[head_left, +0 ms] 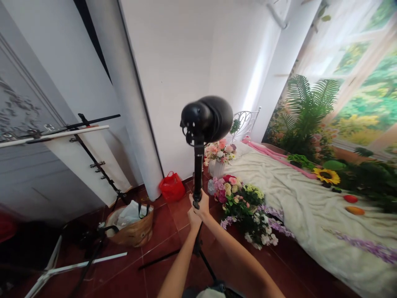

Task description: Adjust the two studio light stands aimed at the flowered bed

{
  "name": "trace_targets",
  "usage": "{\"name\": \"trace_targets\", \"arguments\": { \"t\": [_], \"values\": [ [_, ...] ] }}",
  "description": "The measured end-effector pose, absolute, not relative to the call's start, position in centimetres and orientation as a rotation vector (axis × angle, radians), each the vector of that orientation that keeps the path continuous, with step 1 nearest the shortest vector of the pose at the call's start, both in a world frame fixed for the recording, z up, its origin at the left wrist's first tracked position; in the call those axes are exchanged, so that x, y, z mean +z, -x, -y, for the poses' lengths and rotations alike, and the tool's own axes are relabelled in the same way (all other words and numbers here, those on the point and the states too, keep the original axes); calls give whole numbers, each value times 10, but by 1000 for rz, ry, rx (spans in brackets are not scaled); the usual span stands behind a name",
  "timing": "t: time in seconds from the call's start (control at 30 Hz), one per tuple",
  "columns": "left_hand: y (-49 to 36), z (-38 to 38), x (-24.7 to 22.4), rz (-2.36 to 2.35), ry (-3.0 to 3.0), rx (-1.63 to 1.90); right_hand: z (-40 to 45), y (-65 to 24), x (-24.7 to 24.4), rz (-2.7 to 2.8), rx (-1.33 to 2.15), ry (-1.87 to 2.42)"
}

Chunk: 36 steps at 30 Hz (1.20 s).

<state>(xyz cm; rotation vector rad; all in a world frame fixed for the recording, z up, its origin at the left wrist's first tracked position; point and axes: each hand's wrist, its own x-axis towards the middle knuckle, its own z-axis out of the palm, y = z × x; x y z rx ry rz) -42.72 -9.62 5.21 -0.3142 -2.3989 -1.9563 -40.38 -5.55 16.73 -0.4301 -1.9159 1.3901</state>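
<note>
A black studio light (pixel 206 118) with a round reflector tops a black light stand (pixel 198 174) right in front of me. My left hand (pixel 194 216) is wrapped round the stand's pole, low on the grip. Just above and to its right, my right hand (pixel 203 205) also closes round the pole, near a dark clamp knob. Parts of the fingers on both hands are hidden behind the pole. Below them, the stand's legs (pixel 206 265) spread over the red tiled floor (pixel 167 244).
A bed with a cream blanket (pixel 266 169) and flower bunches (pixel 238 194) lie to the right. Leftward are a red bag (pixel 172 187), a wicker basket (pixel 136 231), a backdrop stand (pixel 96 165) and white stand legs (pixel 83 267). A white wall (pixel 192 62) rises behind the light.
</note>
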Motion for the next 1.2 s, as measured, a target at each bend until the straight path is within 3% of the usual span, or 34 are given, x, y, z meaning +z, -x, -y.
{"name": "trace_targets", "arguments": {
  "t": [0.17, 0.3, 0.63, 0.87, 1.03, 1.2],
  "values": [
    [424, 93, 50, 2325, 386, -1947, 49, 411, 260, 1832, 1381, 276],
    [422, 92, 51, 2277, 416, -1981, 48, 412, 292, 1804, 1366, 252],
    [423, 95, 62, 2222, 415, -2084, 55, 410, 252, 1802, 1380, 338],
    [428, 85, 57, 2201, 312, -2057, 55, 412, 254, 1813, 1364, 319],
    [429, 80, 54, 2192, 265, -2023, 38, 395, 256, 1988, 1366, 66],
    [429, 79, 54, 2207, 262, -1996, -7, 362, 186, 2322, 1484, -223]
  ]
}}
